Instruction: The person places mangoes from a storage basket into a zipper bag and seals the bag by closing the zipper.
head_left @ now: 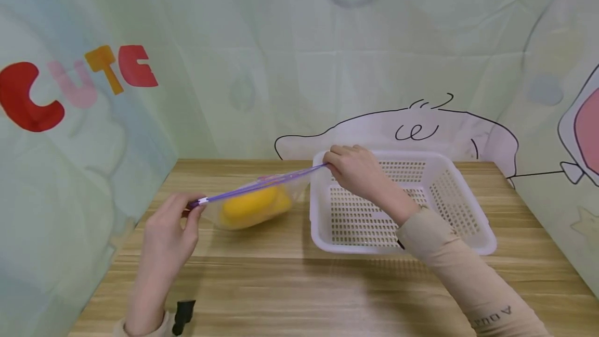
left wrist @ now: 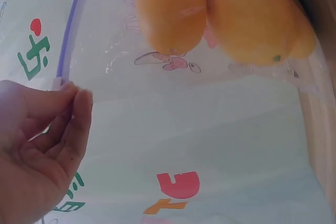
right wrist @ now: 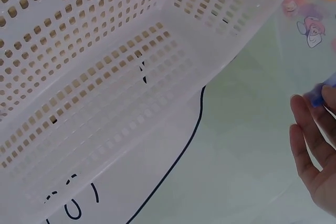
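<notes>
A clear zip bag (head_left: pixel 299 185) with a purple zip strip hangs slanted between both hands, its right end higher. Inside it are several smooth yellow-orange, fruit-like pieces (left wrist: pixel 252 19); their exact kind is unclear. My left hand (head_left: pixel 170 230) pinches the strip's left end between thumb and fingers, right beside a small white slider (head_left: pixel 203 201). At the other end, my right hand (head_left: pixel 355 173) pinches the corner of the strip, above the left rim of a white plastic basket (head_left: pixel 320 238). Pink cartoon prints (right wrist: pixel 314 31) show on the bag. Whether the zip is sealed cannot be seen.
The basket, with perforated walls and floor, stands on the right of the wood-grain table (head_left: pixel 281 290). Behind and at the sides hangs a pale printed cloth (head_left: pixel 210 66) with coloured letters and cartoon drawings. A black object (head_left: pixel 184 313) sits by the left wrist.
</notes>
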`<state>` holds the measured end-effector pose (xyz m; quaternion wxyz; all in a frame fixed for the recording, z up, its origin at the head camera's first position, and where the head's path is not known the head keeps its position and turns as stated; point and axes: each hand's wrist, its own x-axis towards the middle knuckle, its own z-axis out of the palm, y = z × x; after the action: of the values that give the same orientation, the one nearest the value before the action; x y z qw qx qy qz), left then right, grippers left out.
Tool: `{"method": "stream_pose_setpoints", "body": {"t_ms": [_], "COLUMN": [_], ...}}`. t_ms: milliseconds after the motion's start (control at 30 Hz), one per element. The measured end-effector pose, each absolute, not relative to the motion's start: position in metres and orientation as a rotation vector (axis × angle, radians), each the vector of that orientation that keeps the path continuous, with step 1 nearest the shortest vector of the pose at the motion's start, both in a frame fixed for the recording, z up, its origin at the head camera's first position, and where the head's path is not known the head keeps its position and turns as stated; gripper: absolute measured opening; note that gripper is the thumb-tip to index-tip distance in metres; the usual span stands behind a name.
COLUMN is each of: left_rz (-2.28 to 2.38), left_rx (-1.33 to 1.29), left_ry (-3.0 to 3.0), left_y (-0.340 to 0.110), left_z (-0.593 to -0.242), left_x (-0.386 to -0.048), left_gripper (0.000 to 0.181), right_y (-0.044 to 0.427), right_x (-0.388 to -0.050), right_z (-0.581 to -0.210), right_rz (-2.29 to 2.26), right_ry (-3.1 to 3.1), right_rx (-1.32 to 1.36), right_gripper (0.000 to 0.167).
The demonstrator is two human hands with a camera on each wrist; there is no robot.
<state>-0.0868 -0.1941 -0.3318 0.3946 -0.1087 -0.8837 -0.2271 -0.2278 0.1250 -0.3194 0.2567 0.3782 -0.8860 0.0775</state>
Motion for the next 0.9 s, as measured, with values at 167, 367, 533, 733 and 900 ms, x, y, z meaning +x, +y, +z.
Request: {"method": "stream_pose_setpoints", "body": {"t_ms": [167, 367, 533, 733, 900], "left_rz": [-0.694, -0.744, -0.783, -0.831, -0.919], "left_rx": [-0.169, -0.019, 0.094, 0.107, 0.066], "left_ry": [-2.219, -2.190, -2.176, -2.153, -2.120], "left_y": [-0.1936, -0.1928, -0.1923, -0.1931, -0.1929], "left_z": [-0.3325, -0.3310, -0.3305, -0.3313, -0.3319], "left_x": [-0.0899, -0.0947, -0.0951, -0.0944, -0.0936], "left_gripper": [0.017, 0.012, 0.012, 0.013, 0.015], "right_y": [0.1247, 0.1249, 0.1234, 0.1221, 0.1214], "right_x": [-0.2284, -0.2283, -0.2283, -0.2300, -0.2302], "right_z": [-0.3194, -0.3188, -0.3177, -0.3183, -0.3191], "right_rz": [0.225, 0.249, 0.283, 0.324, 0.350], "right_ry": [-2.403, -2.413, -2.419, -2.423, -2.449], "right_rx": [1.024, 1.019, 1.016, 1.000, 0.981], "right_gripper": [0.008, 0.008, 0.009, 0.009, 0.009]}}
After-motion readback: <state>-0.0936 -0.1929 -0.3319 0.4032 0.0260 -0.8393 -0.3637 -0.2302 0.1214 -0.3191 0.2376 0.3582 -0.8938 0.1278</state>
